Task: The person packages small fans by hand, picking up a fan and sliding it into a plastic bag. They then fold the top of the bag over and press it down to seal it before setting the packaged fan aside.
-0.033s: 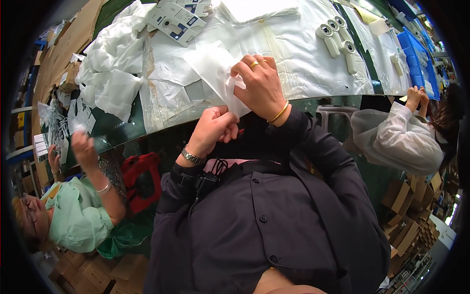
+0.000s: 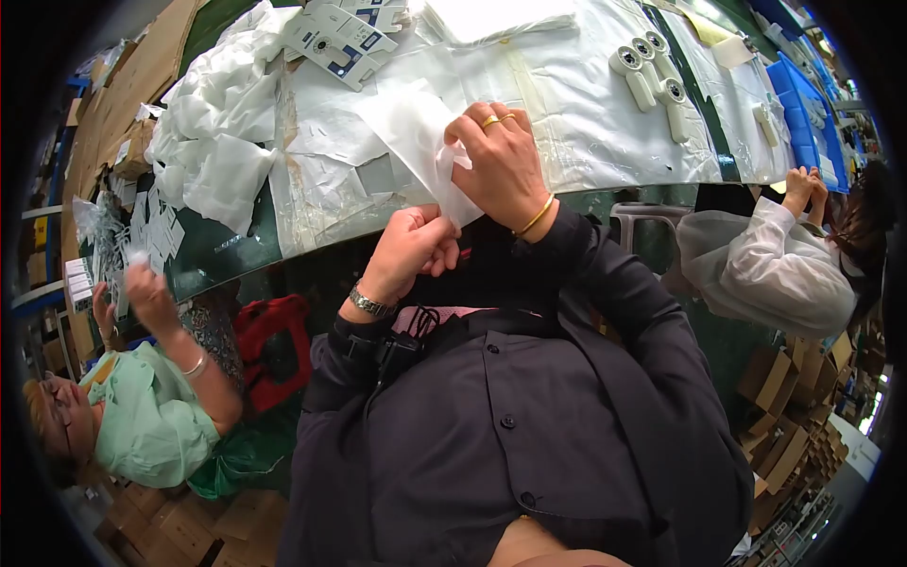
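Note:
Over the near edge of the table, both my hands grip a thin, translucent white plastic bag (image 2: pixel 412 128). My left hand (image 2: pixel 412 248) is closed, its thumb and forefinger pinching the bag's lower corner. Higher up and to the right, my right hand (image 2: pixel 499 161) curls its fingers round the bag's side. The bag's upper part slants away to the left over the table covering. On the left lies a crumpled heap of similar white film (image 2: pixel 213 142). Behind the bag are flat printed cartons (image 2: pixel 340 45). Several white handheld devices with round heads (image 2: pixel 644 76) lie at the right.
A white stack (image 2: pixel 501 21) lies at the table's far side. To the right stands a blue bin (image 2: pixel 808 123), with a co-worker in a white sleeve (image 2: pixel 770 255) beside it. Another co-worker in green (image 2: pixel 156 406) works at the left near a red stool (image 2: pixel 272 345).
The green-clad co-worker's raised hand has moved slightly down and left. My hands and the bag are almost unmoved.

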{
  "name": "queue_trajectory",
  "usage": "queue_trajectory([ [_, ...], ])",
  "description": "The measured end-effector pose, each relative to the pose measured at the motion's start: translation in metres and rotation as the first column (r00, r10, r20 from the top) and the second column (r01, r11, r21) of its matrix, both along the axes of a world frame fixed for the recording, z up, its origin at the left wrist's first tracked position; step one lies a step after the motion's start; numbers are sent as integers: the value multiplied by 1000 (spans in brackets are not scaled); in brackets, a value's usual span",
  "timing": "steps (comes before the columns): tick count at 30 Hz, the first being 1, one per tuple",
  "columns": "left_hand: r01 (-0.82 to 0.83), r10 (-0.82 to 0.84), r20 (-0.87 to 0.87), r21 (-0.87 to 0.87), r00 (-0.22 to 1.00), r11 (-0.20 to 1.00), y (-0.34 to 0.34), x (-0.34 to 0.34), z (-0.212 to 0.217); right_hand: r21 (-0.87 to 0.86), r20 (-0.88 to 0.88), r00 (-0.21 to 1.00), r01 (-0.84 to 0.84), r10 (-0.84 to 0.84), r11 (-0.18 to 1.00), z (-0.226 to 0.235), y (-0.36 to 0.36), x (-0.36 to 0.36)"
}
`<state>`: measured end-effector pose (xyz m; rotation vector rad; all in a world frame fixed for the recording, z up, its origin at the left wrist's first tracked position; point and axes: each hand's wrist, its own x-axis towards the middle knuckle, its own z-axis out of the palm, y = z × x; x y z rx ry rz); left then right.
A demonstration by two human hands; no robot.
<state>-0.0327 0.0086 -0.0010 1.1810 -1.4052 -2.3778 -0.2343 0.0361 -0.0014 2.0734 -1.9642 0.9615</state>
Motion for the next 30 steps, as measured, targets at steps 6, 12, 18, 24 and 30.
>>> queue_trajectory([
  [6,-48,63,72,-197,995,979,10,-4,17,0,108,994,22,-22,1000,-6,-5,4],
  [12,-149,218,98,-466,971,872,5,-15,20,9,35,999,-34,33,999,-6,-2,4],
  [18,-180,239,88,-428,967,886,3,-2,7,4,4,1000,-7,7,1000,1,-1,7],
  [24,-197,226,55,-326,972,925,11,15,-2,113,217,976,10,-34,993,4,42,0],
  [30,-202,233,61,-321,970,925,20,11,18,119,511,858,-22,-42,993,-1,67,2],
])
